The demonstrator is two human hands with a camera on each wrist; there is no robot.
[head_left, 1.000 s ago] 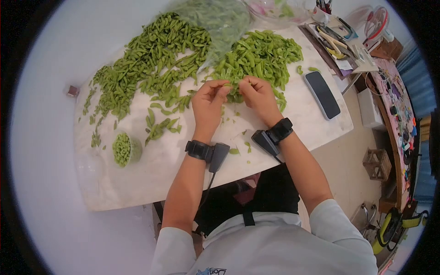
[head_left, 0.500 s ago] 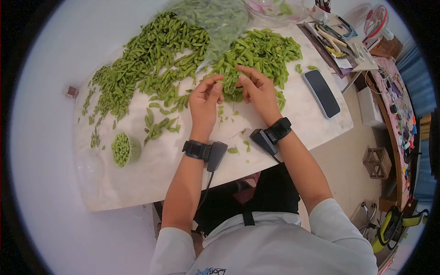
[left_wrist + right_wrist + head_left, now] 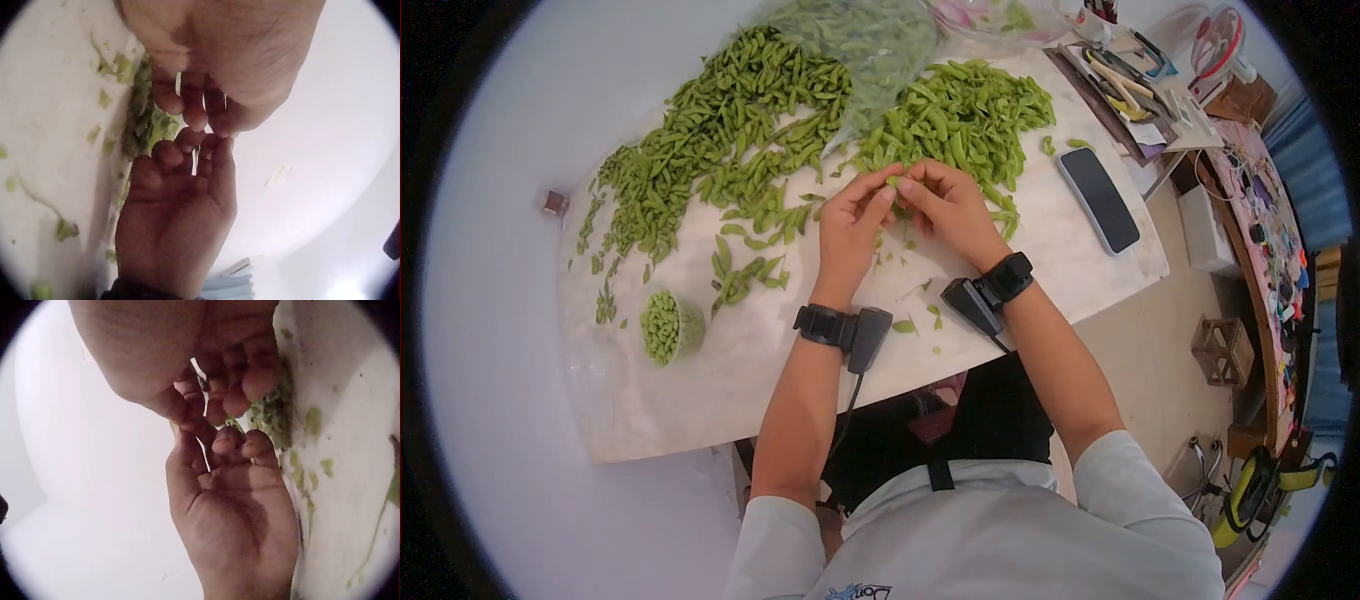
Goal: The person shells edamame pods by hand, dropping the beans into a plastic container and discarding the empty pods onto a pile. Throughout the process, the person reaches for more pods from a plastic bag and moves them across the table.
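Note:
Fingertip to fingertip, my left hand and right hand meet at the near edge of a pile of bright green soybean pods. Between them they pinch one green soybean pod, with thumbs and index fingers curled on it. In the right wrist view only a sliver of that pod shows; the fingers hide most of it. A larger heap of darker soybean pods spreads to the left. A clear cup full of shelled beans stands at the table's left.
A plastic bag lies over the back of the piles. A phone rests on the right of the white table. Tools lie at the far right corner. Small pod scraps are scattered before me.
Half a second ago my hands were apart, with the right fingers spread over the bright pile. Now they have come together on a pod.

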